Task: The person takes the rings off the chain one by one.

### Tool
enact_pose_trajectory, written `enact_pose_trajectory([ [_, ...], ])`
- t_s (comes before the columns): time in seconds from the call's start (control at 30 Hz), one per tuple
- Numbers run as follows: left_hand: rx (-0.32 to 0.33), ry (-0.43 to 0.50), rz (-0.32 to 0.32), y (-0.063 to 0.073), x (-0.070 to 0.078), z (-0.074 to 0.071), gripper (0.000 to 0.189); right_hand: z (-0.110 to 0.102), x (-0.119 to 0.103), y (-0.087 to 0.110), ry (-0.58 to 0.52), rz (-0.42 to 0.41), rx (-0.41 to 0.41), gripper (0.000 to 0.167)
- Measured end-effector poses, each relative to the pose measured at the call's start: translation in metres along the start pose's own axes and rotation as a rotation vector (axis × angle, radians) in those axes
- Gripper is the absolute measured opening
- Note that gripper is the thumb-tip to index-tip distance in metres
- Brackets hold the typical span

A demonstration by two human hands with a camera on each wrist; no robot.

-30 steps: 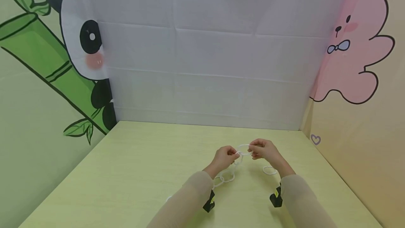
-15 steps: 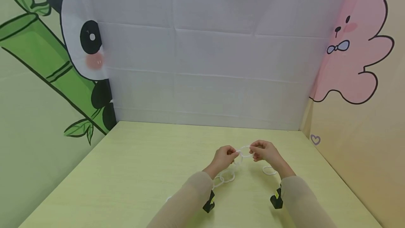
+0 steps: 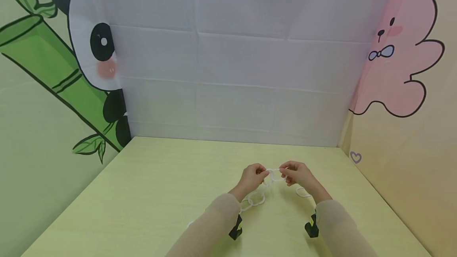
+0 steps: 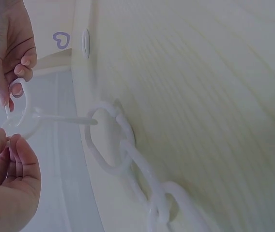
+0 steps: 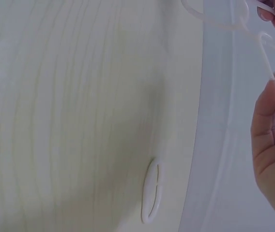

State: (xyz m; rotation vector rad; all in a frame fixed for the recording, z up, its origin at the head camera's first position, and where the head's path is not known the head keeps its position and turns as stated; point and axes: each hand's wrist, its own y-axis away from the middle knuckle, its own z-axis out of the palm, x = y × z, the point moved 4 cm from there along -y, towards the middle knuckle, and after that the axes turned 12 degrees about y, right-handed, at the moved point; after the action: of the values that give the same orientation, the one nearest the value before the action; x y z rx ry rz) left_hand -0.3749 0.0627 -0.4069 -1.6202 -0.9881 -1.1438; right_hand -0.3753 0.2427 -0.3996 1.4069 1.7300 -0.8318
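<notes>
My left hand [image 3: 254, 175] pinches the upper end of a chain of white plastic links [image 4: 145, 166] between thumb and fingertips. From there the chain slants down to the table, where further links lie beneath the left forearm. Close on its right, my right hand [image 3: 298, 174] pinches a white oval link [image 5: 268, 58] by its side. That link crosses the chain's end link in the small gap between the two hands, both raised over the table. A single loose link [image 5: 149, 188] lies on the table below the right hand.
The pale wood-grain table [image 3: 160, 181] runs back to a creased white cloth [image 3: 232, 58]. A painted panda wall stands on the left, a pink bear wall on the right. Black pieces with yellow marks [image 3: 235, 231] hang at both wrists. A bit of white shows by the left sleeve.
My right hand has come down slightly and turned the link, which now sits lower and tilted between the hands. My left hand and the chain on the table stay nearly still.
</notes>
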Motion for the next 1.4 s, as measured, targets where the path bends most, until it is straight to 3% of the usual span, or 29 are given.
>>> enact_pose_trajectory([
  [0.57, 0.032, -0.003, 0.006, 0.002, 0.003, -0.001, 0.013, 0.011, 0.002, 0.003, 0.033, -0.038, -0.086, 0.03],
  [0.8, 0.024, 0.002, 0.07, 0.004, 0.003, -0.003, 0.017, 0.014, 0.003, 0.002, 0.038, -0.034, -0.117, 0.032],
  [1.0, 0.051, 0.009, 0.005, 0.001, 0.001, -0.002, 0.013, 0.015, 0.002, 0.004, 0.054, -0.056, -0.144, 0.029],
  [1.4, 0.05, -0.006, 0.003, -0.001, 0.002, -0.003, 0.013, 0.016, 0.0, 0.005, 0.075, -0.096, -0.162, 0.027],
])
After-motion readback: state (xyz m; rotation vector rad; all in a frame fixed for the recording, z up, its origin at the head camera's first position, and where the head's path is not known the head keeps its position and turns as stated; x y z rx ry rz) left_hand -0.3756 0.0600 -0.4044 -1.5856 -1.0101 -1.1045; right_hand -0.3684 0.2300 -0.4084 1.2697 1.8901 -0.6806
